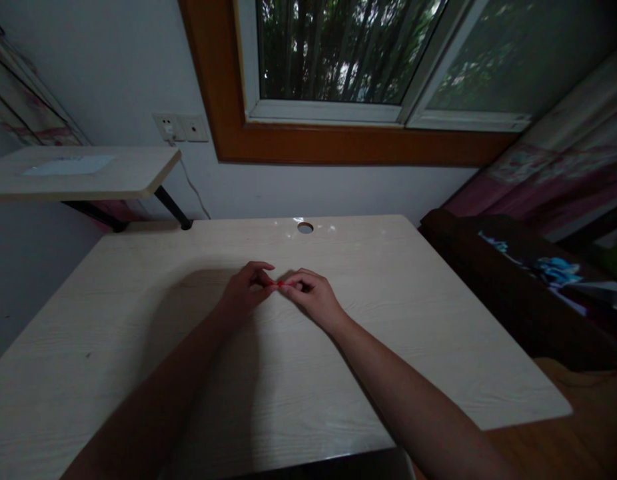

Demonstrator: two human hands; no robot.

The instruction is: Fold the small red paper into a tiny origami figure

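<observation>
Between my two hands is a small red strip (pixel 280 284), with a thicker, knot-like lump at its middle. It is too small to tell whether it is a ribbon, a string or something else. My left hand (pixel 247 288) pinches its left end between thumb and index finger. The right end is caught in the fingertips of my right hand (pixel 313 293). Both hands are close together over the middle of the pale wooden desk (pixel 368 347), and the fingertips partly cover the strip's ends.
A raised shelf (pixel 138 177) on black legs stands at the desk's back left, with a pale sheet on it. Near the back edge is a round cable hole (pixel 305 228). A dark object (pixel 338 467) lies at the front edge. Dark furniture (pixel 518 300) flanks the right side.
</observation>
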